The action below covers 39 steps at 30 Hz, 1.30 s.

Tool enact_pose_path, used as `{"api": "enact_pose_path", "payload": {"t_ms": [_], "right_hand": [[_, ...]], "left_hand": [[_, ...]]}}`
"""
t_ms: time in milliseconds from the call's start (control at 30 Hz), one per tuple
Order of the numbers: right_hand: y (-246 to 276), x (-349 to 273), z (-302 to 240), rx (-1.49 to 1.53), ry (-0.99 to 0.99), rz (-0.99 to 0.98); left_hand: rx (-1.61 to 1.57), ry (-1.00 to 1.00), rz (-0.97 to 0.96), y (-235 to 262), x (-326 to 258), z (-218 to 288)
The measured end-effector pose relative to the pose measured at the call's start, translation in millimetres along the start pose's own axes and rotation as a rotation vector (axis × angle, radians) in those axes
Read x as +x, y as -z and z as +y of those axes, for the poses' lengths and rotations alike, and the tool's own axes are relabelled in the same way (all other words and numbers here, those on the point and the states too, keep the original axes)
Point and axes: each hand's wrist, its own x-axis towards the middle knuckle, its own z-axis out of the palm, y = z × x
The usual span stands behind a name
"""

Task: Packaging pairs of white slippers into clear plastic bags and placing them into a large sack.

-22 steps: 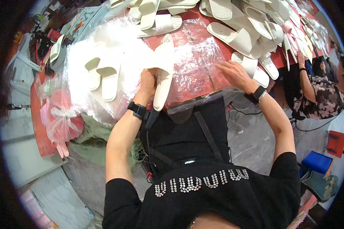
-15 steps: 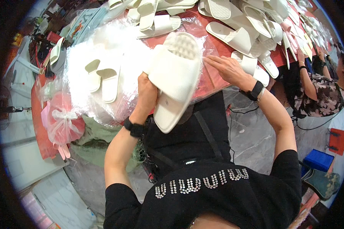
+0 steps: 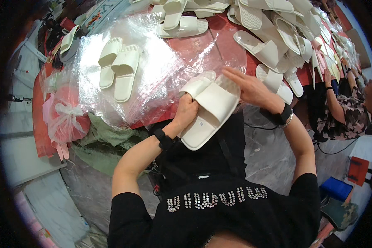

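In front of my lap I hold a pair of white slide slippers (image 3: 215, 108), one partly behind the other, tilted with their bumpy footbeds toward the table. My left hand (image 3: 187, 110) is closed on them at the inner side, by the strap of the rear slipper. My right hand (image 3: 252, 89) has its fingers stretched out together, at the bumpy end of the front slipper; whether it touches the rim is hard to tell. Another white slipper pair (image 3: 122, 72) lies to the left on a stack of clear plastic bags (image 3: 157, 82).
A heap of white slippers (image 3: 264, 45) covers the far right of the red table (image 3: 213, 49). A tied pink plastic bag (image 3: 67, 118) hangs at its left edge. At the right a person in a patterned top (image 3: 349, 113) works. A blue box (image 3: 336, 188) stands low right.
The held slippers have come down and right, closer to my body, and the rear one now shows beside the front one. My right hand has moved in to their edge. The view has shifted slightly.
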Motion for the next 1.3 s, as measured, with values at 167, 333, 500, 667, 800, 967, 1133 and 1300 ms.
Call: {"api": "enact_pose_path", "payload": {"t_ms": [167,333,500,667,800,967,1133,1300], "right_hand": [[-8,-3,-34,-0.098,0.051,-0.141],[-23,0,-60,-0.046,0.310,-0.160],[-47,0,-73,0.120,0.530,-0.302],[-58,-17,-100,0.244,0.754,-0.261],[-63,-40,-95,0.176,0.716,-0.231],[-81,-69,-69,0.014,0.409,-0.098],[-89,-88,-54,0.012,0.226,-0.082],[-94,-93,-52,0.056,0.177,-0.119]], "left_hand": [[0.259,0.022,0.225,1,13,2],[0.325,0.084,0.222,2,21,-8],[0.463,-0.069,0.329,-22,29,-2],[1.214,-0.593,0.506,-16,43,-19],[0.674,-0.179,0.425,-9,67,-29],[1.043,-0.004,0.340,6,104,-43],[1.229,-0.142,0.306,-5,89,-34],[1.420,-0.482,0.238,-23,26,-59]]}}
